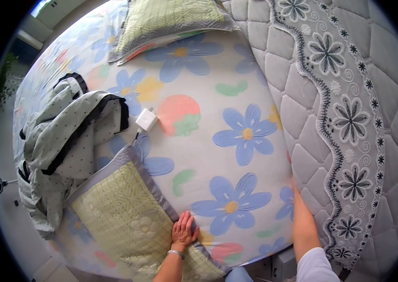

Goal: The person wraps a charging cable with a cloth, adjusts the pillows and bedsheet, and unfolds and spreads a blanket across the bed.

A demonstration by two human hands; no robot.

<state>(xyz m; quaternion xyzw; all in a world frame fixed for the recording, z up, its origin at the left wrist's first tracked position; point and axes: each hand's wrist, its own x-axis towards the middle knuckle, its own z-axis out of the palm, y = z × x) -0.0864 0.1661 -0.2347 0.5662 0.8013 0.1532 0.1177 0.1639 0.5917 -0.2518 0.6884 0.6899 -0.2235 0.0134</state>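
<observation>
Left hand [185, 231], fingers slightly spread, rested on the near pillow [114, 207], whose long axis slanted away leftward; the right hand's hidden grip couldn't be told.

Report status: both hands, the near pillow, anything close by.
Left hand spread on near green pillow. Right arm at sheet's edge, hand hidden. White plug and dotted cloth beyond pillow.

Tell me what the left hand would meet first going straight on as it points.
The left hand would cross open sheet, then probably meet the far pillow near its right corner. The line runs close to the grey padding, so it could meet that instead; depth is unclear.
</observation>
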